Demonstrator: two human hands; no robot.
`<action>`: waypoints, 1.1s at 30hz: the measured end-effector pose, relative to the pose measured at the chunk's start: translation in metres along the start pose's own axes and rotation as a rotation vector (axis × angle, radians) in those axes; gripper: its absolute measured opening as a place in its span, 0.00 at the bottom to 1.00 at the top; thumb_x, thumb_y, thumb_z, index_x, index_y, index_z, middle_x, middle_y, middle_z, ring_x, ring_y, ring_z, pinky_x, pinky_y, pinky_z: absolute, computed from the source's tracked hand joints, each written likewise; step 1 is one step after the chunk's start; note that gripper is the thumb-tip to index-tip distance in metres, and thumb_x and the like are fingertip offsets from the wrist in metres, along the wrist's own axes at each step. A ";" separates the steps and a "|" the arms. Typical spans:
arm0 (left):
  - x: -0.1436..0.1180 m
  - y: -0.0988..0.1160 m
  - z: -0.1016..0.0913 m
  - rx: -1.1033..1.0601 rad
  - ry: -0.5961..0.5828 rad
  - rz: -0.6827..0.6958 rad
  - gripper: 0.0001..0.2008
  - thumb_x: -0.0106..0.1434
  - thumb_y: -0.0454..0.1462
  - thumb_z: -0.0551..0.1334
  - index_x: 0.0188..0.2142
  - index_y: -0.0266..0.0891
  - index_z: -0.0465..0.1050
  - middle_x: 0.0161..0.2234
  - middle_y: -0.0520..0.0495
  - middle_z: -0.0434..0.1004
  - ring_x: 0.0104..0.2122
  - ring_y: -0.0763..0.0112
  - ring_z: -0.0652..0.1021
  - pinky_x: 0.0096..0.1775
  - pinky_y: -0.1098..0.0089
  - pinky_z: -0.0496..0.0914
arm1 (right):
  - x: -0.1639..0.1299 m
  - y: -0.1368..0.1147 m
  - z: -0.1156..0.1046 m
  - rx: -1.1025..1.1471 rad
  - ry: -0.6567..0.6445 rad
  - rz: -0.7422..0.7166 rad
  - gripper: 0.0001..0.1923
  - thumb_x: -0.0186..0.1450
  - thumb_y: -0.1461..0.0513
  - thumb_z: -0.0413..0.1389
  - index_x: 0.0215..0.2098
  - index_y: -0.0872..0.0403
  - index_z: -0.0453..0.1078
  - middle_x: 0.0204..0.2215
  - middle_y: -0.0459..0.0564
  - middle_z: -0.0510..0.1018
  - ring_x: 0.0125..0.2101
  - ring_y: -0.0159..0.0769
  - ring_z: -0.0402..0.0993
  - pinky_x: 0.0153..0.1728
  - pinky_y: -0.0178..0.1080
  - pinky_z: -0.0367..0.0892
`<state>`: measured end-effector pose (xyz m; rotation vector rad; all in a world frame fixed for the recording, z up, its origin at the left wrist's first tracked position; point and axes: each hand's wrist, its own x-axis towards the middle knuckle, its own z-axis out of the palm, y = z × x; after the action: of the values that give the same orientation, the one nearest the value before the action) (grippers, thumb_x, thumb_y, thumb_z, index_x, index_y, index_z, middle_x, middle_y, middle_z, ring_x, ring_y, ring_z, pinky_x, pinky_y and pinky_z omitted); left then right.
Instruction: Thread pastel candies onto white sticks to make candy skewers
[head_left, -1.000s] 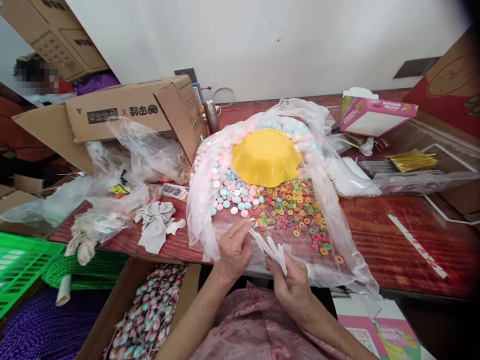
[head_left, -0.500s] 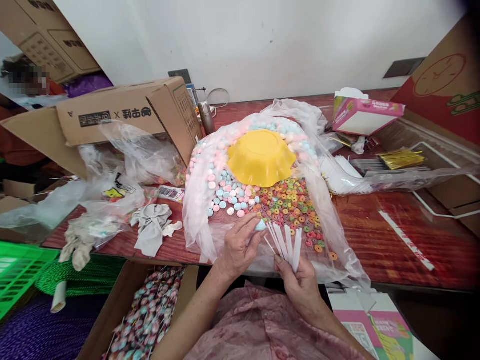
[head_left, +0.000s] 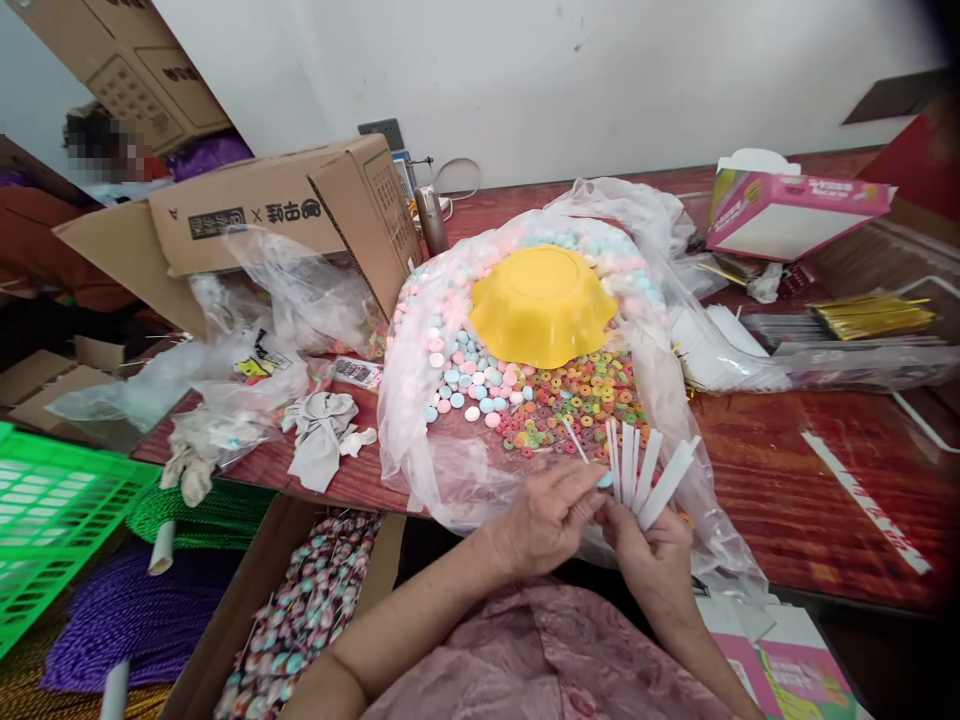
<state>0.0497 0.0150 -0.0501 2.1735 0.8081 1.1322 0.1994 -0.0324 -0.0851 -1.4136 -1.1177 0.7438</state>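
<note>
White paper sticks (head_left: 637, 470) fan up out of my right hand (head_left: 654, 545), whose grip is closed around their lower ends. My left hand (head_left: 551, 515) pinches a pale blue candy disc (head_left: 604, 480) between thumb and fingertips, right at the base of the fan. Both hands hang over the near edge of the clear plastic sheet (head_left: 420, 440) on the worktop (head_left: 787, 470), where loose pastel discs (head_left: 469, 385) and coloured rings (head_left: 577, 395) lie beside an upturned yellow bowl (head_left: 541, 300). Judging by the box of finished candy sticks (head_left: 300, 625) below, many are done; the heap left is large.
</note>
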 end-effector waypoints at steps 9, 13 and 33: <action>0.038 -0.065 -0.061 0.633 -0.282 -0.335 0.08 0.61 0.32 0.62 0.38 0.40 0.81 0.39 0.42 0.76 0.42 0.57 0.75 0.45 0.60 0.71 | 0.017 0.008 -0.019 -0.267 -0.148 -0.094 0.12 0.66 0.56 0.52 0.30 0.53 0.71 0.21 0.46 0.75 0.22 0.36 0.71 0.27 0.36 0.66; 0.014 -0.065 -0.064 0.496 -0.279 -0.321 0.10 0.60 0.30 0.61 0.37 0.40 0.81 0.36 0.44 0.75 0.40 0.62 0.75 0.45 0.62 0.71 | 0.016 0.005 -0.020 -0.366 -0.188 -0.151 0.13 0.66 0.56 0.50 0.33 0.53 0.73 0.19 0.44 0.74 0.19 0.35 0.70 0.23 0.36 0.63; 0.010 -0.060 -0.068 0.483 -0.181 -0.456 0.09 0.59 0.29 0.59 0.29 0.37 0.80 0.32 0.44 0.77 0.35 0.63 0.75 0.39 0.65 0.68 | 0.015 0.011 -0.019 -0.607 -0.323 -0.335 0.16 0.66 0.63 0.46 0.44 0.54 0.74 0.27 0.50 0.80 0.23 0.39 0.75 0.26 0.38 0.65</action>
<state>-0.0189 0.0756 -0.0539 2.2413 1.5159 0.5393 0.2240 -0.0252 -0.0898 -1.5658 -1.8933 0.4087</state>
